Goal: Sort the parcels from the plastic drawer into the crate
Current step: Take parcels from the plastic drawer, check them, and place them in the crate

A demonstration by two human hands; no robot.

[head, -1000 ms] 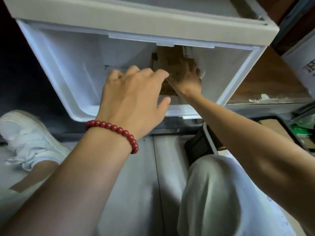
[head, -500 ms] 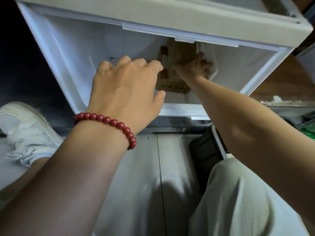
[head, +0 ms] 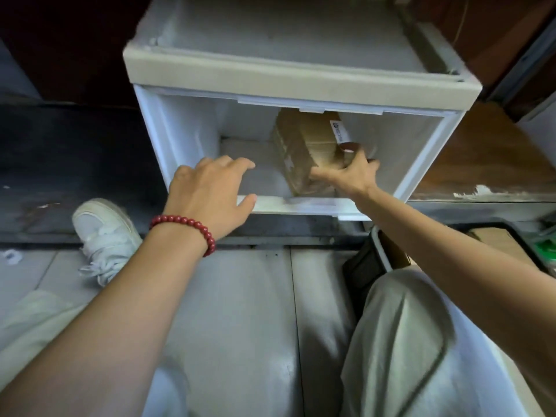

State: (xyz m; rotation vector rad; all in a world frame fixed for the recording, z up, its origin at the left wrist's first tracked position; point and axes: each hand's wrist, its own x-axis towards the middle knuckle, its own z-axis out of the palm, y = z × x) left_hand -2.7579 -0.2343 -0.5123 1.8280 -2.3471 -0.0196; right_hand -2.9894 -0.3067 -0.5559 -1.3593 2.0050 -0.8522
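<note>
Parcel (head: 304,152), brown cardboard w/ a white label (head: 338,130), is sitting tilted in the right half of the pulled-out plastic drawer (head: 307,205). Right hand (head: 350,174) is gripping its near right corner, thumb stretching along the near face & fingers wrapping the right side. Left hand (head: 207,191), w/ a red bead bracelet (head: 186,224) at the wrist, is holding the drawer's near rim at left, fingers curling over it, thumb lying on the rim. Crate (head: 380,248) is standing near right, just beside a knee; white shoe (head: 102,227) is resting at left.
</note>
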